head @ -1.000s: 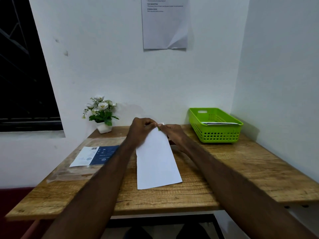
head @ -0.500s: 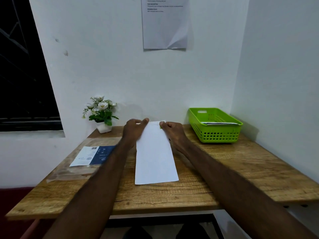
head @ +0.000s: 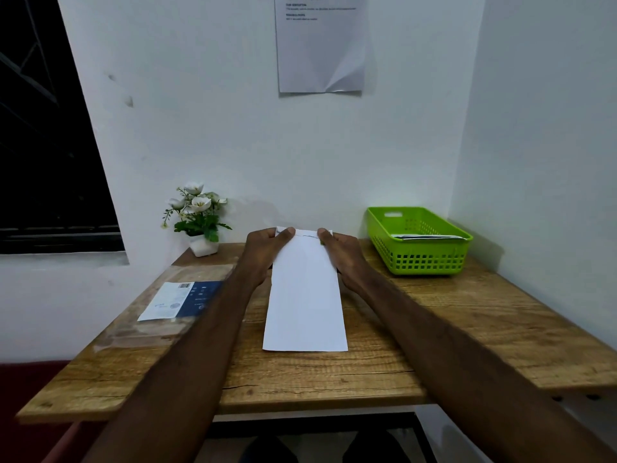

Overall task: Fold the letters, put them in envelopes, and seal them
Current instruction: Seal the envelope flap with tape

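A potted white-flower plant (head: pixel 197 218) stands far left on the wooden table (head: pixel 467 312).

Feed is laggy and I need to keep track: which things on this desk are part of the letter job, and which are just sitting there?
In the job:
white paper, pinched at its far end by left hand and right hand
green basket holding papers

Just lying about:
flower pot
clear packet with blue label
wall notice
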